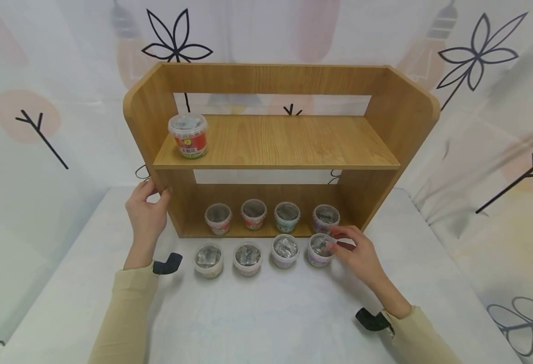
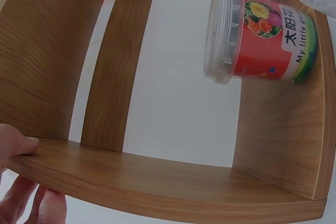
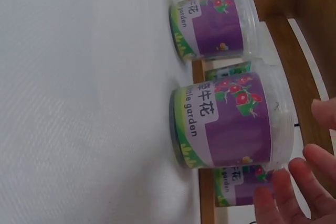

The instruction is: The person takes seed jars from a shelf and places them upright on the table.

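Observation:
My left hand (image 1: 147, 207) grips the left side panel (image 1: 144, 108) of a wooden two-tier shelf. In the left wrist view its thumb (image 2: 18, 142) lies on one face of the panel, with the fingers (image 2: 50, 205) behind the other. My right hand (image 1: 359, 255) is at the right end of the front row, fingers spread beside a purple-labelled plastic cup (image 3: 231, 121) with a clear lid. In the right wrist view the fingertips (image 3: 281, 179) are right at the lid's rim, while the thumb (image 3: 325, 113) stands apart from it. This cup (image 1: 318, 257) stands upright on the table.
Further lidded cups (image 1: 246, 259) line up to the left in the front row. Several more cups (image 1: 253, 214) stand on the bottom shelf behind. One red-labelled cup (image 1: 191, 144) sits at the left of the upper shelf (image 1: 284, 146). A white cloth covers the table (image 1: 257, 323).

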The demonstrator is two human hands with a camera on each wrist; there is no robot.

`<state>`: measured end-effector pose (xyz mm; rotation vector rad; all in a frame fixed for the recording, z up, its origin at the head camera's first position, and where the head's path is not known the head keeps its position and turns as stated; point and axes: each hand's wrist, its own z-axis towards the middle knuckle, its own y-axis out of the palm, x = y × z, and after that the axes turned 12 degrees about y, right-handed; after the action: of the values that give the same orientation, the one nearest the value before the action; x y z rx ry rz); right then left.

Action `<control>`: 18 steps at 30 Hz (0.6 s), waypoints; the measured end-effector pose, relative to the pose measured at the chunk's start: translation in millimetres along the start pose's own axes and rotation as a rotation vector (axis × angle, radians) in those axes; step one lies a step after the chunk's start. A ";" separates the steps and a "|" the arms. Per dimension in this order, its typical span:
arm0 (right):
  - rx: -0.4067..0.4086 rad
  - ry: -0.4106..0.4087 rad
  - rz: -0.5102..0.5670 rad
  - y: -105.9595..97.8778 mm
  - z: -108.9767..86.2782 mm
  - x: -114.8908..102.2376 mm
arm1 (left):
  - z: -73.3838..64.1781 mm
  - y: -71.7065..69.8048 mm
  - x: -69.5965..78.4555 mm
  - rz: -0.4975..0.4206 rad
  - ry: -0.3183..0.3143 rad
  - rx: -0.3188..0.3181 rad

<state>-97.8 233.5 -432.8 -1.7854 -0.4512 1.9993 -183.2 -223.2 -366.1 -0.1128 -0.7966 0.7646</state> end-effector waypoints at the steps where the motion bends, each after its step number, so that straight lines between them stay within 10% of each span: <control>1: 0.019 -0.009 0.003 0.3 -0.1 -0.1 | 0.0 0.0 -0.3 0.000 -0.001 0.000; 18: 0.129 -0.126 0.059 1.0 -4.7 -74.7 | -0.5 -1.2 -0.8 -0.016 -0.004 0.000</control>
<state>-86.8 194.3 -369.9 -1.6193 -0.3035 2.1391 -182.5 -224.4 -366.4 -0.1044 -0.8000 0.7498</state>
